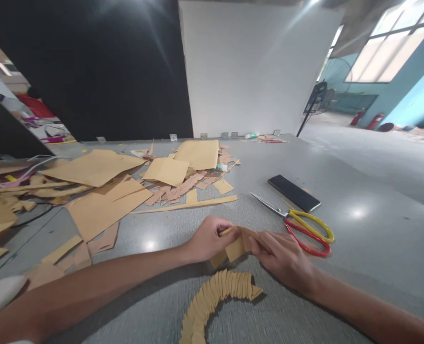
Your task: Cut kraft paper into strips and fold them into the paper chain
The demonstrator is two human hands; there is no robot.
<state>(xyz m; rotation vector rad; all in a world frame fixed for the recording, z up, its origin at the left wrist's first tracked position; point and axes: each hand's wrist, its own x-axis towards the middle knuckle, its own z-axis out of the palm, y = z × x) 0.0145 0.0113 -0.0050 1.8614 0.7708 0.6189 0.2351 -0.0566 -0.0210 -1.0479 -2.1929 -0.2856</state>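
Between both hands is a small folded strip of brown paper (237, 247), its flaps hanging down toward the table. My left hand (209, 240) pinches its left end with thumb and fingers. The right end is gripped by my right hand (281, 255), fingers pressed together over it. Just below them, a curved chain of folded brown paper (215, 294) lies on the table, its lower end cut off by the frame edge. Scissors (305, 227) with one yellow and one red handle rest beyond my right hand, blades pointing up and left.
A black phone (294, 192) lies behind the scissors. Brown paper sheets (107, 205) and scraps cover the table's left and middle. A glue stick (252, 135) and pencils (271, 141) lie near the white panel (258, 67) at the back. A white rounded object (2, 294) is at far left.
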